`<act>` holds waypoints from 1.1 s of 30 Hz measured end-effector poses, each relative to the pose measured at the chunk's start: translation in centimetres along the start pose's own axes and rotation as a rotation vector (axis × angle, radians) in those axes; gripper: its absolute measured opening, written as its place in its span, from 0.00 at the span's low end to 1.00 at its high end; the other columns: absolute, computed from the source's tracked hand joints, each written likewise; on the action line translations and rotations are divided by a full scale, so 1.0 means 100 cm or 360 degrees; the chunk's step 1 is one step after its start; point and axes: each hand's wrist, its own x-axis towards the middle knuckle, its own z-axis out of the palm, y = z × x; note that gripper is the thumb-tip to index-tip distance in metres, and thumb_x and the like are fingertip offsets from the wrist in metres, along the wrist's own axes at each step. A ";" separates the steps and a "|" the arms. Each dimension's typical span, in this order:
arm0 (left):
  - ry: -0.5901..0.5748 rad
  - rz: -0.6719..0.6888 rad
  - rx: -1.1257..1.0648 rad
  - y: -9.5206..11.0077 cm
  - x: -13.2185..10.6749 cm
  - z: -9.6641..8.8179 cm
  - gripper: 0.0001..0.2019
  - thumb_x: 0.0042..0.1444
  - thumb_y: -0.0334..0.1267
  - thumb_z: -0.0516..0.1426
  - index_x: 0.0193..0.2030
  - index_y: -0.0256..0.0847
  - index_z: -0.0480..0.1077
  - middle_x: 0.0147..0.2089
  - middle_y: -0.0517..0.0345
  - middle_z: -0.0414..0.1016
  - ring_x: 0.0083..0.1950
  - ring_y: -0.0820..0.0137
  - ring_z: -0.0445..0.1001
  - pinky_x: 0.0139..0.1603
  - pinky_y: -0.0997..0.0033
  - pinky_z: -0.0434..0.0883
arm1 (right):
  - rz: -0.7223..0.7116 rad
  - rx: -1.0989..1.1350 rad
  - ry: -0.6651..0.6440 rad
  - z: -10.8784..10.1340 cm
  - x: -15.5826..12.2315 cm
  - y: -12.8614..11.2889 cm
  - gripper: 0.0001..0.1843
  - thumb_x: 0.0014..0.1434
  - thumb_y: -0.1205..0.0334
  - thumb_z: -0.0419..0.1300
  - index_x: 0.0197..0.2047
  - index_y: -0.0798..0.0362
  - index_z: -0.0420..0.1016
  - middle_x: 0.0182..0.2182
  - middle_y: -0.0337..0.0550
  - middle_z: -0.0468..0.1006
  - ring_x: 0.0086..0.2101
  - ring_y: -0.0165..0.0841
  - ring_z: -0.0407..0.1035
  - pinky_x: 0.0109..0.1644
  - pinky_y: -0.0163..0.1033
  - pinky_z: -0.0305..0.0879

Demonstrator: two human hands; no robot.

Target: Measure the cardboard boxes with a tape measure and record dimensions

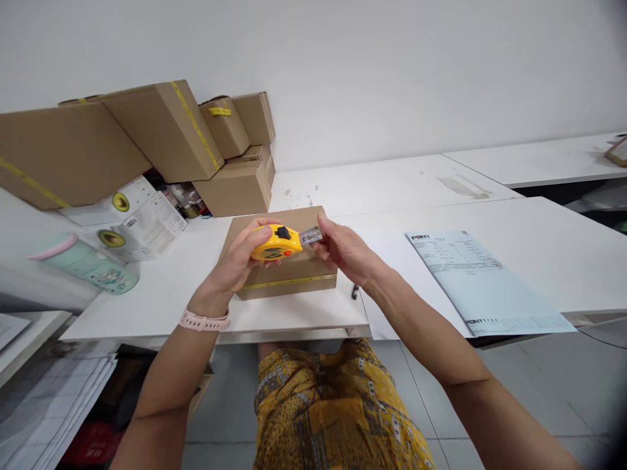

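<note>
My left hand (240, 258) is closed around a yellow tape measure (275, 243), held just above a small cardboard box (289, 274) with a yellow tape band. My right hand (343, 249) pinches the metal tape end (311, 235) sticking out of the case's right side, only a short length pulled out. The box lies flat on the white table (166, 294) directly under both hands. A pink watch strap sits on my left wrist.
Stacked cardboard boxes (161, 130) and white product cartons (132, 219) fill the back left. A mint bottle (85, 262) lies on its side at the left. A printed paper sheet (480, 281) lies at the right, a small dark object (354, 292) beside the box.
</note>
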 end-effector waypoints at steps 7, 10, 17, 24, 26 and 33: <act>0.0113 -0.0041 0.0309 0.006 0.032 -0.097 0.19 0.52 0.52 0.64 0.44 0.40 0.78 0.42 0.53 0.81 0.37 0.64 0.76 0.29 0.74 0.72 | -0.0081 -0.0046 0.0419 -0.062 0.041 0.007 0.30 0.47 0.37 0.70 0.25 0.50 0.60 0.21 0.31 0.60 0.20 0.24 0.47 0.21 0.36 0.40; 0.0078 -0.0180 0.0394 -0.002 0.043 -0.140 0.18 0.53 0.51 0.64 0.43 0.40 0.80 0.40 0.51 0.81 0.34 0.66 0.75 0.26 0.75 0.71 | 0.0002 -0.0169 0.0484 -0.075 0.050 0.033 0.29 0.50 0.36 0.67 0.24 0.50 0.60 0.22 0.32 0.60 0.22 0.24 0.48 0.23 0.36 0.43; 0.0143 -0.0361 0.0174 -0.024 0.044 -0.168 0.19 0.52 0.50 0.66 0.46 0.39 0.81 0.47 0.48 0.84 0.45 0.58 0.82 0.41 0.64 0.82 | -0.0010 -0.0583 0.0502 -0.059 0.050 0.050 0.29 0.59 0.35 0.59 0.25 0.50 0.57 0.24 0.34 0.57 0.25 0.28 0.50 0.27 0.37 0.47; 0.0134 -0.0393 -0.0007 -0.032 0.040 -0.167 0.15 0.53 0.45 0.66 0.43 0.38 0.82 0.47 0.45 0.85 0.50 0.51 0.82 0.43 0.56 0.84 | 0.0059 -0.0729 0.0582 -0.060 0.059 0.046 0.26 0.59 0.36 0.60 0.26 0.50 0.60 0.25 0.36 0.61 0.26 0.29 0.54 0.28 0.37 0.50; 0.0145 -0.0388 -0.0039 -0.033 0.038 -0.165 0.14 0.54 0.44 0.65 0.42 0.39 0.82 0.46 0.47 0.85 0.49 0.52 0.83 0.42 0.58 0.84 | 0.0085 -0.0691 0.0597 -0.060 0.061 0.049 0.26 0.58 0.36 0.61 0.27 0.50 0.62 0.24 0.35 0.62 0.26 0.29 0.55 0.28 0.37 0.51; 0.0208 -0.0362 -0.0202 -0.037 0.025 -0.161 0.12 0.55 0.41 0.62 0.41 0.36 0.81 0.41 0.47 0.85 0.44 0.55 0.84 0.40 0.59 0.84 | 0.0038 -0.0639 0.0608 -0.068 0.062 0.058 0.28 0.54 0.33 0.65 0.27 0.50 0.64 0.24 0.35 0.63 0.26 0.28 0.55 0.26 0.36 0.51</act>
